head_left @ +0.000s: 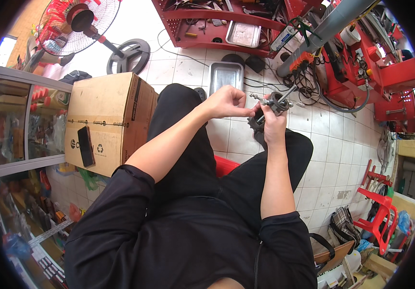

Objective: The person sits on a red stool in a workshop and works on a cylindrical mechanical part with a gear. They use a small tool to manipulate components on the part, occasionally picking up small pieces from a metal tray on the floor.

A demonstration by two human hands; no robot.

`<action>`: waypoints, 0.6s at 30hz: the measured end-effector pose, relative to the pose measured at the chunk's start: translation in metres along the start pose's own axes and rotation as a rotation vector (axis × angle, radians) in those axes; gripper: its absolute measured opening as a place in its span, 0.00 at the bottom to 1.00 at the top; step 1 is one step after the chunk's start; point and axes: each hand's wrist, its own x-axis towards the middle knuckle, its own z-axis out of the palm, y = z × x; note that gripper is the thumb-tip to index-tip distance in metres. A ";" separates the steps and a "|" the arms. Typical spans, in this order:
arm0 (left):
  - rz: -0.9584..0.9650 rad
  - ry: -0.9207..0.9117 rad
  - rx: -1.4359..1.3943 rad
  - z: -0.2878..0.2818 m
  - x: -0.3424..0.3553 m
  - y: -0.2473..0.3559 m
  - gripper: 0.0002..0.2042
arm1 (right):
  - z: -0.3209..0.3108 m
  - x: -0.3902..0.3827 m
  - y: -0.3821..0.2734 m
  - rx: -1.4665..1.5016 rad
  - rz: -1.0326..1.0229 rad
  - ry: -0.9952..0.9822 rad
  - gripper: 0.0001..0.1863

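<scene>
A dark metal machine part with a round opening and silvery fittings is gripped in my right hand, above my right knee. A thin metal rod sticks out beside its ring-shaped end; whether the two are joined I cannot tell. My left hand is closed in a pinch, thumb and fingertips reaching to the left side of the part. Anything between those fingertips is too small to make out. Below the part, a dark piece hangs by my right hand, partly hidden.
On the tiled floor ahead lies a metal tray. A cardboard box with a phone on it stands at left, near a fan. Red tool shelving and a red machine with cables stand beyond. A red stool is at right.
</scene>
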 end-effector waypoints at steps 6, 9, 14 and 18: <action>0.128 0.057 -0.136 0.004 0.000 0.005 0.16 | 0.001 0.000 -0.001 -0.005 0.005 -0.004 0.06; -0.001 -0.030 0.010 0.001 0.001 -0.001 0.17 | 0.001 -0.001 -0.002 -0.003 0.014 -0.011 0.06; 0.127 0.117 -0.093 0.006 0.002 -0.002 0.12 | 0.000 0.000 -0.002 -0.034 -0.003 -0.002 0.06; 0.038 -0.008 0.034 0.001 0.002 -0.003 0.14 | 0.001 0.000 -0.002 -0.023 -0.001 0.004 0.07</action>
